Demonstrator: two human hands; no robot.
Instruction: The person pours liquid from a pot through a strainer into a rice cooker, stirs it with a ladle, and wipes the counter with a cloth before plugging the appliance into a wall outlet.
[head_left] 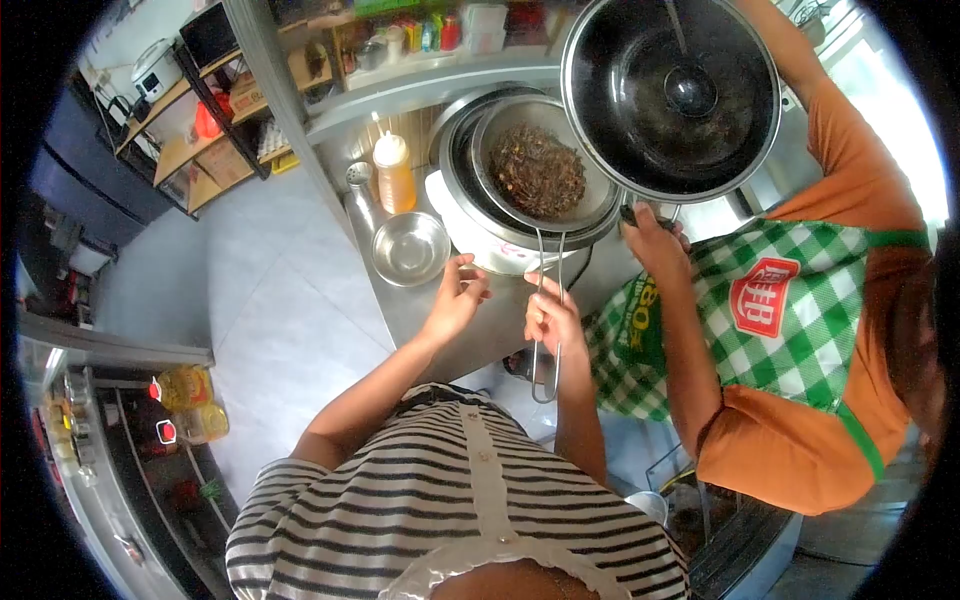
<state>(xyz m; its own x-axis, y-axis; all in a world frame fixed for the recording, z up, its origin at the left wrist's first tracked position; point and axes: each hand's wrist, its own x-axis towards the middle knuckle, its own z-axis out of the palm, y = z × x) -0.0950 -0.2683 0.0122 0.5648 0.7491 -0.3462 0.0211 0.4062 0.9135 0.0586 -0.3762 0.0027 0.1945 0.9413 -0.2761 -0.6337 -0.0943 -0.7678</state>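
My right hand (552, 312) is closed on the long wire handle of a strainer (550, 270). The strainer's mesh bowl rests over a dark-rimmed metal pot (458, 150), full of brown, dried-looking bits (537, 170). My left hand (459, 298) holds nothing; its fingers are apart and slightly bent, close to the near side of the white base (490, 250) under the pot. A small steel bowl (411, 249) stands just beyond it to the left. At the right, a co-worker's hand (658, 245) grips the handle of a dark pan (670, 110), tilted beside the strainer.
Behind the steel bowl stand a squeeze bottle (394, 172) of amber liquid and a metal shaker (362, 185). The co-worker's checked apron (790, 320) is close on my right. Shelves (205, 150) stand at the far left; oil bottles (195, 405) are at the lower left.
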